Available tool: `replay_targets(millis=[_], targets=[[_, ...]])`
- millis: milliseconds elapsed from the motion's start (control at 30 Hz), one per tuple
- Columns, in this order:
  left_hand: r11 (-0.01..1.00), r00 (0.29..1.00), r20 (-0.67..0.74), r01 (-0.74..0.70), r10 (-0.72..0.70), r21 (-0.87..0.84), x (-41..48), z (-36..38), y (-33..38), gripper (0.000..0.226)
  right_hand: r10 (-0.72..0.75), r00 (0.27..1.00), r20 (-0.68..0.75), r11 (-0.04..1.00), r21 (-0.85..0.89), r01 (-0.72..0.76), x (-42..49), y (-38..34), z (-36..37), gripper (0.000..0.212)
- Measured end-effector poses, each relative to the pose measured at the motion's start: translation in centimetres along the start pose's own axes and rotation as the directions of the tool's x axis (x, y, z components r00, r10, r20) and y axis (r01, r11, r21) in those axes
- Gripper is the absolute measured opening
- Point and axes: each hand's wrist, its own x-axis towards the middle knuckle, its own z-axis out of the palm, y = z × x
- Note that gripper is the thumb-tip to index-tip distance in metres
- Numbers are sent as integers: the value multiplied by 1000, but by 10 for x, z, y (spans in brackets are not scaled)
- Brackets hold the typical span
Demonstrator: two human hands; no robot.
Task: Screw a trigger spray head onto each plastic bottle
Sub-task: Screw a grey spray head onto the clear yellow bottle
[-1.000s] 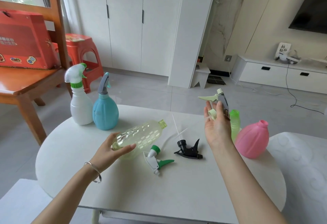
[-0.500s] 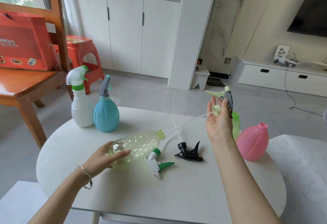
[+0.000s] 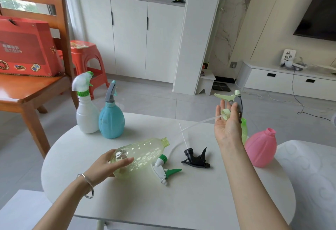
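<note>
My left hand [image 3: 106, 166] grips the base of a pale yellow-green clear bottle [image 3: 141, 154] lying tilted on the white table [image 3: 190, 202], its open neck pointing right. My right hand [image 3: 228, 124] holds up a light green and grey trigger spray head [image 3: 234, 102], its thin dip tube trailing left toward the bottle. A black spray head [image 3: 195, 158] and a white and green spray head [image 3: 162, 168] lie loose on the table. A pink bottle [image 3: 260, 149] without a head stands at the right, and a green bottle [image 3: 244, 131] is partly hidden behind my right hand.
A white bottle [image 3: 86, 109] and a blue bottle [image 3: 111, 118], both with heads on, stand at the table's back left. A wooden chair [image 3: 27, 84] with a red box [image 3: 25, 49] is left of the table. A white cushion [image 3: 312, 180] lies at the right.
My right hand has lifted the spray head higher, its tube now pointing at the bottle. My left hand has slid the clear bottle slightly toward me.
</note>
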Motion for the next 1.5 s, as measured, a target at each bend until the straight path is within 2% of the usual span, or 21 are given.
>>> replay_targets(millis=[233, 400, 467, 567, 700, 800, 900, 1033, 1100, 1200, 1300, 1400, 1467, 1500], targets=[[999, 998, 43, -33, 35, -33, -1, 6, 4, 74, 24, 1000, 12, 999, -23, -24, -2, 9, -2, 15], [993, 994, 94, -39, 49, -108, -2, 9, 6, 75, 138, 988, 73, 986, -107, -130, -16, 35, -2, 14], [988, 994, 100, -34, 50, -150, -2, 10, 8, 76, 239, 960, 145, 960, -181, -211, -25, 48, -5, 13], [978, 994, 100, -12, 33, -206, -1, 12, 11, 84, 402, 880, 253, 862, -429, -271, -39, 66, -11, 14], [974, 993, 114, -10, 37, -226, -2, 13, 13, 89, 473, 821, 319, 767, -608, -205, -50, 74, -14, 36], [969, 992, 118, -5, 35, -245, -3, 12, 13, 92, 481, 802, 354, 725, -676, -136, -51, 71, -15, 29], [966, 994, 109, 27, 2, -257, -4, 9, 14, 95, 506, 772, 384, 718, -684, -130, -47, 64, -18, 30], [969, 990, 117, 104, -79, -226, -5, 7, 16, 80, 515, 726, 456, 647, -762, 19, -45, 53, -19, 12], [980, 994, 87, 84, -69, -182, -6, 7, 17, 78, 522, 720, 457, 599, -798, 72, -45, 51, -21, 10], [987, 998, -12, -61, 60, -147, -10, 12, 18, 76, 545, 715, 438, 557, -826, 82, -46, 52, -26, 9], [980, 988, -10, -153, 153, -127, -11, 17, 15, 82, 496, 771, 399, 576, -816, 51, -49, 59, -31, 6], [971, 994, 42, -86, 98, -225, -9, 18, 12, 86, 463, 810, 361, 580, -814, 31, -50, 63, -32, 5], [968, 995, 93, 1, 23, -252, -10, 17, 17, 67, 469, 816, 340, 575, -818, 10, -51, 63, -33, 9], [973, 996, 87, -3, 24, -231, -10, 16, 18, 62, 471, 818, 330, 571, -821, 3, -51, 63, -33, 11]])
